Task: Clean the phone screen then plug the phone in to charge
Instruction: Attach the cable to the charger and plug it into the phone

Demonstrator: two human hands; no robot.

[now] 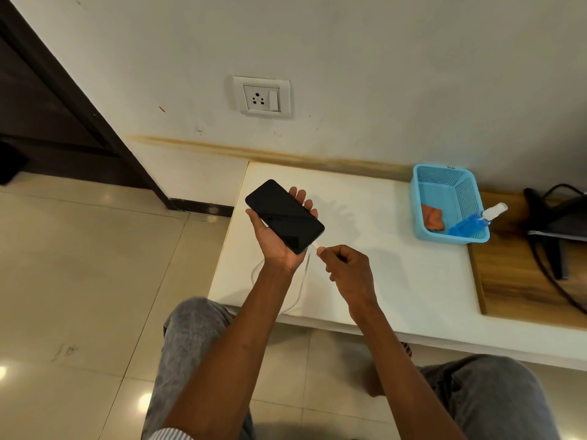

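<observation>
A black phone (284, 215) with a dark screen lies face up in my left hand (278, 242), held above the left part of a white cushioned bench (397, 281). My right hand (344, 268) pinches the white plug of a charging cable (301, 287) right at the phone's lower end. The thin white cable loops down from there across the bench, partly hidden behind my left wrist. On the wall above, a white socket with a switch (262, 97) has nothing plugged into it.
A blue plastic basket (444, 239) on the bench holds an orange cloth (432, 217) and a blue spray bottle (476, 222). Right of it lie a wooden surface (521, 281) and a black object with cables (559, 223). My knees in grey trousers are below; tiled floor at left.
</observation>
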